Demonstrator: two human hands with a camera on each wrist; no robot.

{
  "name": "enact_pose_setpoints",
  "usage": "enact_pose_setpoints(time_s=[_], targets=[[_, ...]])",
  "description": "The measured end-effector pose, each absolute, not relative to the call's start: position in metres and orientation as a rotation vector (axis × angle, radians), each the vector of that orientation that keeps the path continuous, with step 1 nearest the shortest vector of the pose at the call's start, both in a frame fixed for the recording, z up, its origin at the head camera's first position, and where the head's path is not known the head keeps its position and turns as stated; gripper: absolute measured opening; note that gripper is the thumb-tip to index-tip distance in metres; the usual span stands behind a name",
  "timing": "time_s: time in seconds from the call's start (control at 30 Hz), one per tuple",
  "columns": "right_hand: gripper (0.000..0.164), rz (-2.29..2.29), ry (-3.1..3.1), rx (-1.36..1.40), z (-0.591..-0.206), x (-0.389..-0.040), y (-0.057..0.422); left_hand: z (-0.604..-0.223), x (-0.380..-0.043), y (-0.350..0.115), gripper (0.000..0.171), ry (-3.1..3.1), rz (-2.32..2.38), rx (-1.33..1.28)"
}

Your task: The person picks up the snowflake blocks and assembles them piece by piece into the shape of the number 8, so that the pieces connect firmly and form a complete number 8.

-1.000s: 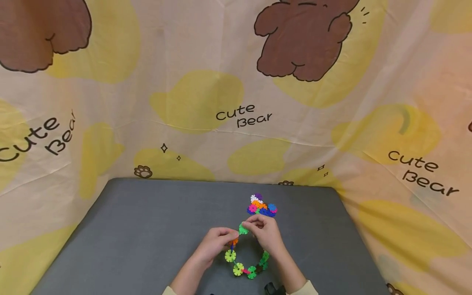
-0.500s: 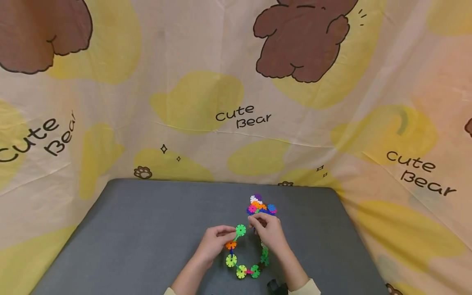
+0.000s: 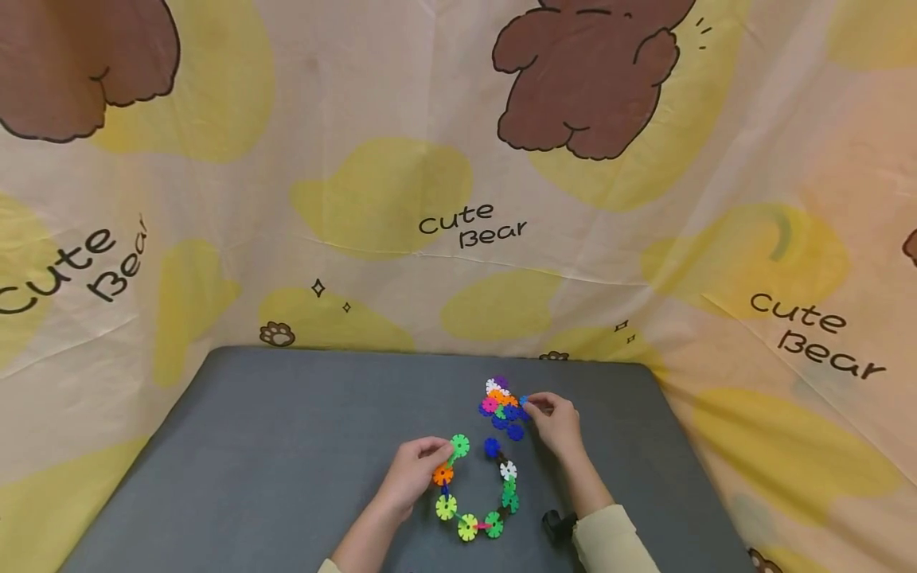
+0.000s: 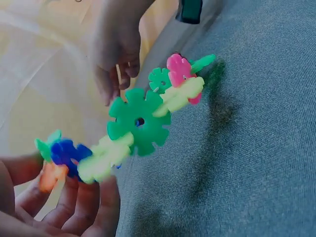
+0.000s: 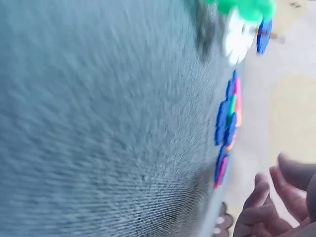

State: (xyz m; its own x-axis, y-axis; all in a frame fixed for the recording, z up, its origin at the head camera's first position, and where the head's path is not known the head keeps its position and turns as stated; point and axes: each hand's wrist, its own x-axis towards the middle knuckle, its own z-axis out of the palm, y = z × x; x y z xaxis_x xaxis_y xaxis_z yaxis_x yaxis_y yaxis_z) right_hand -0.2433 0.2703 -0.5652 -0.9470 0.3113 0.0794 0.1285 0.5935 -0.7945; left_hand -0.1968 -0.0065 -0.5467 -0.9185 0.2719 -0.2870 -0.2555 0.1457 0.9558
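Observation:
A chain of interlocking snowflake discs (image 3: 468, 527), in yellow-green, green, orange, white and blue, curves in an open loop above the grey table. My left hand (image 3: 418, 468) pinches its upper left end, beside a bright green disc (image 3: 459, 446). At the other end of the loop is a blue disc (image 3: 491, 447), apart from the green one. My right hand (image 3: 560, 426) is at the right edge of a pile of loose discs (image 3: 499, 398), its fingertips by a blue disc (image 3: 524, 400). In the right wrist view its fingers (image 5: 261, 190) stand apart with nothing visible between them.
A loose blue disc (image 3: 515, 432) lies just in front of the pile. Near my right sleeve is a black object (image 3: 557, 525), partly hidden. A printed bear cloth (image 3: 372, 199) hangs behind the grey table (image 3: 301, 446).
My right hand has left the loop's upper right end and moved right to the pile's edge. The left hand still holds the chain, whose gap at the top has widened.

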Motion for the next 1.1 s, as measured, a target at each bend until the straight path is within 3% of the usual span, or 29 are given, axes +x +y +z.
enact_pose_setpoints(time_s=[0.33,1.1], targets=[[0.037,1.089,-2.821,-0.433,-0.583,-0.265,0.281,-0.547,-0.195,-0.007,0.034,1.857,1.929,-0.021],[0.028,1.156,-2.952,-0.331,-0.576,-0.232,0.265,-0.544,-0.196,-0.004,0.027,1.782,1.995,-0.044]])
